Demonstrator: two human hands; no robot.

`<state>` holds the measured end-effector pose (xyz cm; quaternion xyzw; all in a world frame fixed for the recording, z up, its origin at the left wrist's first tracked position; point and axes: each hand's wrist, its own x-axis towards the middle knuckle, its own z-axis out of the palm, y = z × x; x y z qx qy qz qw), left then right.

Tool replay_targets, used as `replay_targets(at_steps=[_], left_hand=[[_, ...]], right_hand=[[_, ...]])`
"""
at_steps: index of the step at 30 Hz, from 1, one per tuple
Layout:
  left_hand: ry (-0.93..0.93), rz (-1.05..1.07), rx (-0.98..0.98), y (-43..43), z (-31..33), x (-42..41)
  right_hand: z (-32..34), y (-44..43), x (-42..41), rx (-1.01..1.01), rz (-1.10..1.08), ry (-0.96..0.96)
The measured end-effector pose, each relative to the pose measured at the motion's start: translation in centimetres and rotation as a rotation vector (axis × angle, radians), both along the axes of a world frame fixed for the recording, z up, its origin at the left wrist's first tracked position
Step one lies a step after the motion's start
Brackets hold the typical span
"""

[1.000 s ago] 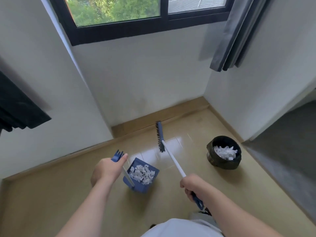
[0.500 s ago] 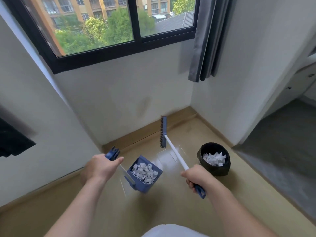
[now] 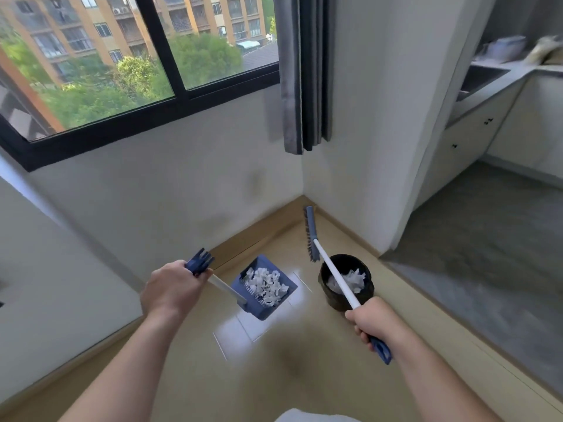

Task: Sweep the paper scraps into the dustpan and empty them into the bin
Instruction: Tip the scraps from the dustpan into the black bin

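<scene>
Item 1, left hand (image 3: 170,289): fingers curled round the blue forked top of the dustpan handle (image 3: 227,287).
Item 2, dustpan (image 3: 259,310): blue, hung at the lower end of that white handle over the glossy floor (image 3: 304,385), left of the bin and apart from it. It carried a heap of white paper scraps (image 3: 265,283).
Item 3, right hand (image 3: 370,319): wrapped round the broom shaft (image 3: 335,278) close to its blue end cap.
Item 4, broom head (image 3: 310,234): raised, bristles turned left, up by the floor's far corner where two walls met. The shaft crossed in front of the bin's mouth.
Item 5, bin (image 3: 336,300): black, round, stood on the floor near the right-hand wall, short of the far corner. More white scraps lay inside.
Sundries: black-framed window (image 3: 170,95), grey curtain (image 3: 304,71), pale counter (image 3: 499,83) at far right with blurred objects on top.
</scene>
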<state>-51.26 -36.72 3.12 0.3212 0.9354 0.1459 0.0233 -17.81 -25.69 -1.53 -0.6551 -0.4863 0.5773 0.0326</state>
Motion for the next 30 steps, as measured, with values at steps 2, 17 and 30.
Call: replay_targets(at_steps=[2,17,30], left_hand=[[0.013,-0.039,0.009,1.9,0.1,1.4],[0.268,-0.393,-0.084,14.9,0.3,12.4],[0.45,-0.759,-0.188,23.1,-1.9,15.8]], right_hand=[[0.2,0.9,1.7,0.019,-0.017,-0.001],[-1.5,6.4,11.1,0.091,-0.159,0.02],[-2.8,7.3,12.0,0.034,-0.285,0.037]])
